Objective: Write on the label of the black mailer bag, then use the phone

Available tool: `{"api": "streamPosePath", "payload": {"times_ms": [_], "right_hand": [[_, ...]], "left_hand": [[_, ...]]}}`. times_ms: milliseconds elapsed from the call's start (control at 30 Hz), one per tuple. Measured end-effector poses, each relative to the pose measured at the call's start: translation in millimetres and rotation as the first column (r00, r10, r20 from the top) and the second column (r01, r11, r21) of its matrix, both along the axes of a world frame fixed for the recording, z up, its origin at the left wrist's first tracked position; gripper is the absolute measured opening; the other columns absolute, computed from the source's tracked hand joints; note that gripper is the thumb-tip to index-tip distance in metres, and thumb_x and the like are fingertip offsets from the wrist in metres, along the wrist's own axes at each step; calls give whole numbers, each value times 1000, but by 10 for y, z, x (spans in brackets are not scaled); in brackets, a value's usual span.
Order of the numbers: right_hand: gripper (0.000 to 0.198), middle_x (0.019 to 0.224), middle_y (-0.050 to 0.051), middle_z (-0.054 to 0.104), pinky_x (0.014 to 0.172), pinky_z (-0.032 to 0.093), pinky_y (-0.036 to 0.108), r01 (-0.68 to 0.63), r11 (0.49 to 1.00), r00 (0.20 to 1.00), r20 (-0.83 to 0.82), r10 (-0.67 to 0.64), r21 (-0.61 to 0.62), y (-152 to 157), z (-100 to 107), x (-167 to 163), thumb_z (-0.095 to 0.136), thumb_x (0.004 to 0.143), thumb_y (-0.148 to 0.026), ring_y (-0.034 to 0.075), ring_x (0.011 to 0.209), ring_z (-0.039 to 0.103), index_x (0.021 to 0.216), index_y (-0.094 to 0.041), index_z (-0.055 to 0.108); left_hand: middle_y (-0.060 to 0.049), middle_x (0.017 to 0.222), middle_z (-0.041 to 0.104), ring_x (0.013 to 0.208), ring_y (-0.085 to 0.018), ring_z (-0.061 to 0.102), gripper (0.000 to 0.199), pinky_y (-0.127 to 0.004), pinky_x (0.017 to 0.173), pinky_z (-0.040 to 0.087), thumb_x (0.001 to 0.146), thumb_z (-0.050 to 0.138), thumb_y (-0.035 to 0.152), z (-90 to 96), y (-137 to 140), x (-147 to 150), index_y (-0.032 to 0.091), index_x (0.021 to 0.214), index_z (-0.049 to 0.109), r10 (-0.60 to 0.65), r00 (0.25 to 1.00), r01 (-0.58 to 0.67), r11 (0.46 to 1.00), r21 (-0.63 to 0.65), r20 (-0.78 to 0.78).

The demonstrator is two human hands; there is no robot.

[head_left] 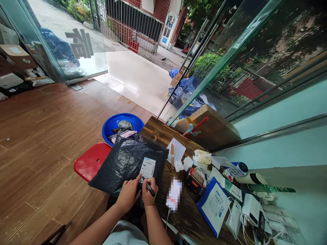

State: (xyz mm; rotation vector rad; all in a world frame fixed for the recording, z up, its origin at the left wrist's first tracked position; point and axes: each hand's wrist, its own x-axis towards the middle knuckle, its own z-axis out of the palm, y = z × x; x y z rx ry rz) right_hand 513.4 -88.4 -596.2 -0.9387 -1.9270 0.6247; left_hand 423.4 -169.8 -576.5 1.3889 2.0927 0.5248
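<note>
A black plastic parcel bag (pixel 122 163) lies on the near left end of the wooden desk (pixel 158 134), partly hanging over its edge. A white shipping label (pixel 147 168) is stuck on it. My right hand (pixel 149 192) grips a black marker pen (pixel 149 188), its tip at the label's lower edge. My left hand (pixel 128 194) presses on the bag just left of the label, touching my right hand.
A red stool (pixel 90 161) and a blue basin (pixel 122 126) with small packets stand on the floor to the left. A knife (pixel 172 155), papers, a blurred phone (pixel 174 194), a blue-white envelope (pixel 214 206), cables and a cardboard box (pixel 213 127) crowd the desk. Glass walls stand behind.
</note>
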Motion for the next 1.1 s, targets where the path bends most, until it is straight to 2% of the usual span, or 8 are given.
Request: {"api": "streamPosePath", "payload": {"times_ms": [567, 1100], "right_hand": [[20, 56, -3, 56, 50, 44, 22, -6, 999, 1000, -2, 6, -38, -7, -14, 17, 50, 87, -27, 12, 49, 56, 69, -21, 47], [23, 55, -3, 54, 49, 43, 23, 49, 998, 999, 9, -49, -41, -7, -62, 33, 46, 89, -29, 12, 48, 53, 67, -22, 44]], "left_hand": [[-12, 118, 61, 104, -26, 53, 57, -43, 90, 35, 89, 46, 17, 10, -2, 0, 12, 143, 29, -4, 1000, 4, 1000, -6, 5], [-13, 115, 62, 105, -26, 55, 54, -41, 90, 36, 89, 46, 19, 10, -10, 1, 14, 141, 33, -4, 1000, 4, 1000, -12, -18]]}}
